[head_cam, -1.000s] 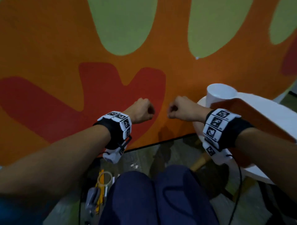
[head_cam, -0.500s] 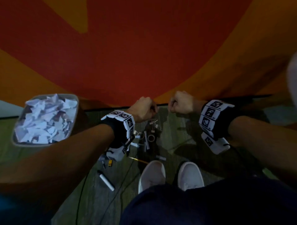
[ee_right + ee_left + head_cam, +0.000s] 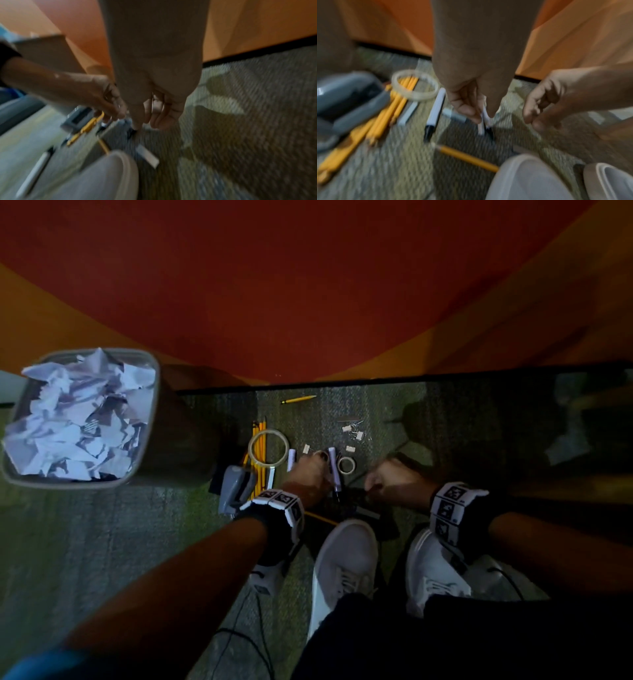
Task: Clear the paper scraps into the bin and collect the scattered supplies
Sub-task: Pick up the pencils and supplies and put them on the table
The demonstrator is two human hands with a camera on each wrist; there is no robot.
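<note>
A grey bin (image 3: 149, 412) packed with white paper scraps (image 3: 68, 422) stands on the carpet at the left. Supplies lie scattered ahead of my shoes: a bundle of yellow pencils (image 3: 260, 474), a clear tape ring (image 3: 253, 443), a grey stapler (image 3: 233, 487), a small tape roll (image 3: 339, 465), small clips (image 3: 352, 433) and a lone pencil (image 3: 298, 399). My left hand (image 3: 481, 117) pinches a white marker (image 3: 482, 125) with a black tip. My right hand (image 3: 145, 124) hangs beside it, fingers loosely curled and holding nothing.
A second white marker (image 3: 435, 108) lies left of my left hand, and a loose pencil (image 3: 467, 158) points at my white shoe (image 3: 346, 563). The orange and red wall (image 3: 308, 285) meets the carpet just past the supplies. Cables trail by my feet.
The head view dropped from the wall to the floor. Both hands came down from raised fists to the supplies, and my left hand took hold of the marker.
</note>
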